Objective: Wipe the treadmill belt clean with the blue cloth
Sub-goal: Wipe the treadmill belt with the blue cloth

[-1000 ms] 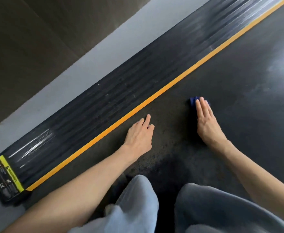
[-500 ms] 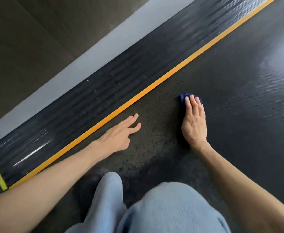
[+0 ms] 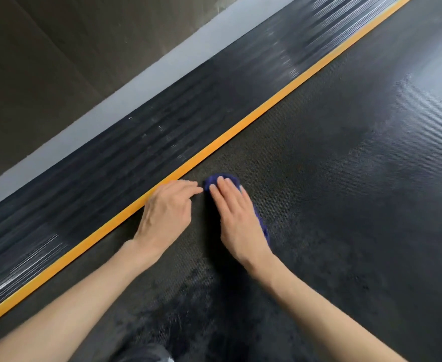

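Right grip [image 3: 236,220], fingers flat, presses the crumpled dark-blue cloth [image 3: 221,178] under it onto the black textured treadmill belt [image 3: 345,178]; only the darker patch [image 3: 188,296] behind it looks wiped, most seemingly left.

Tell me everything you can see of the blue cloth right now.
The blue cloth is dark blue, soft-looking fabric, bunched into a small elongated wad. It lies on the textured black treadmill belt, just right of the orange stripe. The right hand presses on it with straight fingers, covering most of it; only its far end and a strip along its right edge show. The left hand nears its left edge; contact is unclear.
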The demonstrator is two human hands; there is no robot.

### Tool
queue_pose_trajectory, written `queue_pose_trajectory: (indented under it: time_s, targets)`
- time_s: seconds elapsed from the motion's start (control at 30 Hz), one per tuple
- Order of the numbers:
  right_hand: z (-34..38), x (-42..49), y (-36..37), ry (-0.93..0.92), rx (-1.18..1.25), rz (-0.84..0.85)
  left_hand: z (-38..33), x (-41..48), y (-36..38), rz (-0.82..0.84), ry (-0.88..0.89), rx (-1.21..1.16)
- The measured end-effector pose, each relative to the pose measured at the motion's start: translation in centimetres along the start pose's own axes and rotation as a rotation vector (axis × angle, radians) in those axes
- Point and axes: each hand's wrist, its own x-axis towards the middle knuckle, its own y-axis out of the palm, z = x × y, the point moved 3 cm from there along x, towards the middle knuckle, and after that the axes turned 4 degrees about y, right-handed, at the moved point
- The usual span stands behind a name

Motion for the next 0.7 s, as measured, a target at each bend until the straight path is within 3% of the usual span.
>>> queue_pose_trajectory:
  time_s: [0.07,0.13,0.2,0.27,0.33,0.37,0.43,0.57,0.63,0.7]
  targets:
    - [0.4,-0.5,0.2,-0.252,-0.032,0.082,0.3,-0.4,-0.7,-0.017,0.004,0.028]
    - [-3.4,1.5,-1.0,-0.345,-0.128,0.067,0.7,-1.2,-0.2,0.086,-0.031,0.050]
    - [-8.6,4.5,-3.0,-0.145,-0.149,-0.048,0.5,-2.2,0.4,0.191,-0.064,0.072]
    - [-13.4,6.7,-5.7,0.253,-0.052,-0.185,0.1,-2.7,0.9,0.227,-0.093,0.066]
    - [-14.7,7.6,-6.2,0.568,0.050,-0.244,-0.1,-2.8,0.8,0.231,-0.141,0.030]
    - [-13.4,7.8,-5.9,0.615,0.066,-0.245,-0.1,-2.8,0.7,0.219,-0.150,0.008]
    - [-9.0,6.9,-4.0,0.481,0.069,-0.180,-0.1,-2.9,0.6,0.183,-0.168,-0.036]
    - [-0.6,1.4,-0.2,-0.072,0.061,0.072,0.0,-3.0,0.6,0.199,-0.204,-0.081]
    - [-1.5,0.9,-0.4,-0.336,0.010,0.179,0.3,-3.0,0.5,0.193,-0.197,-0.097]
    - [-5.3,2.9,-1.6,-0.346,-0.046,0.133,0.5,-3.0,0.4,0.196,-0.201,-0.112]
